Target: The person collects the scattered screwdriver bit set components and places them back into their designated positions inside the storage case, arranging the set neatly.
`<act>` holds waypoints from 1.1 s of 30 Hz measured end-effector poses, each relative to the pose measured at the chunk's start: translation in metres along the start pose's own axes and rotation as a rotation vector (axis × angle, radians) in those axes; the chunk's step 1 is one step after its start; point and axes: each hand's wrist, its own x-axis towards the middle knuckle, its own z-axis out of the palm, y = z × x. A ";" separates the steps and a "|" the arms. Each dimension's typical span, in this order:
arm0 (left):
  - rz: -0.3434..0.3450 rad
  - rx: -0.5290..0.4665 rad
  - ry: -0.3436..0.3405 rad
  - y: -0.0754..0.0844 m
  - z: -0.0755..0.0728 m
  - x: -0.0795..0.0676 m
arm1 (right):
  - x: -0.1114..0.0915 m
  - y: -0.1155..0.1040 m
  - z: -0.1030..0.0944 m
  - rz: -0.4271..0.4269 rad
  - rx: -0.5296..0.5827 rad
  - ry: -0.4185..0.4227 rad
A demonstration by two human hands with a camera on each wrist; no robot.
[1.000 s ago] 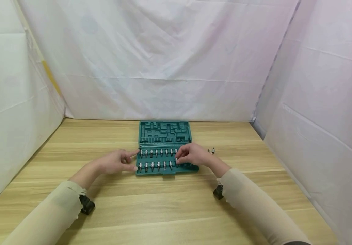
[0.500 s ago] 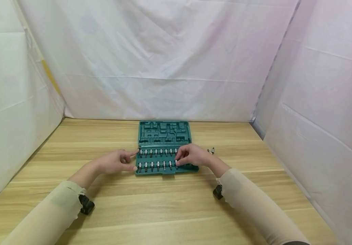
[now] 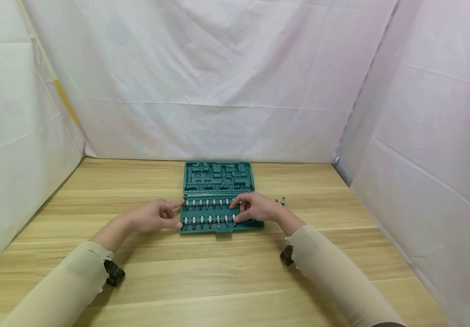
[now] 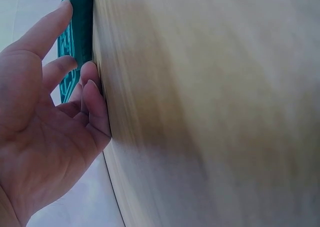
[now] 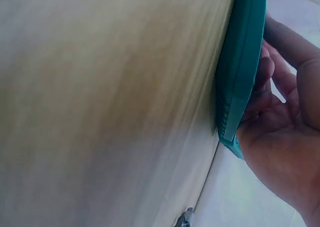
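Note:
A green tool case [image 3: 206,231] lies open on the table, with two rows of silver, dark-tipped bit sockets in its near half. My left hand [image 3: 149,216] steadies the case's left edge with thumb and index finger spread apart; its other fingers curl loosely beside the case in the left wrist view. Over the right part of the case is my right hand [image 3: 259,207]. Its thumb rests at the last bit socket [image 3: 234,222] of the front row, and the index finger is spread away from the thumb. In the right wrist view the case wall [image 5: 242,62] hides the fingertips.
Loose bit sockets [image 3: 282,201] lie on the wooden table [image 3: 218,281] just right of the case. The case's lid [image 3: 218,175] is folded back, showing moulded recesses. White sheets [image 3: 210,81] hang behind and at both sides.
The right thumb and index finger have parted after pinching the front-row bit socket, which now lies in its slot. The left hand keeps its place at the case's edge.

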 end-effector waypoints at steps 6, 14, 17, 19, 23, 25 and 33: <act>0.010 -0.008 -0.006 0.000 0.000 -0.001 | 0.002 -0.002 0.003 0.040 -0.036 0.035; 0.004 0.030 0.003 0.001 -0.002 0.000 | 0.004 -0.005 0.002 0.050 -0.081 0.023; 0.001 0.043 0.004 0.001 -0.002 0.000 | 0.004 -0.004 0.000 0.048 -0.052 0.011; 0.001 0.047 0.002 0.001 -0.002 -0.001 | 0.003 -0.003 0.000 0.046 -0.040 0.005; 0.002 0.047 -0.002 0.000 -0.002 -0.002 | 0.002 -0.003 -0.002 0.040 -0.025 -0.007; 0.004 0.043 -0.002 0.001 -0.002 -0.002 | 0.002 -0.003 -0.002 0.038 -0.020 -0.012; -0.009 0.035 0.005 0.003 -0.001 -0.002 | 0.001 -0.001 -0.003 0.045 0.002 0.004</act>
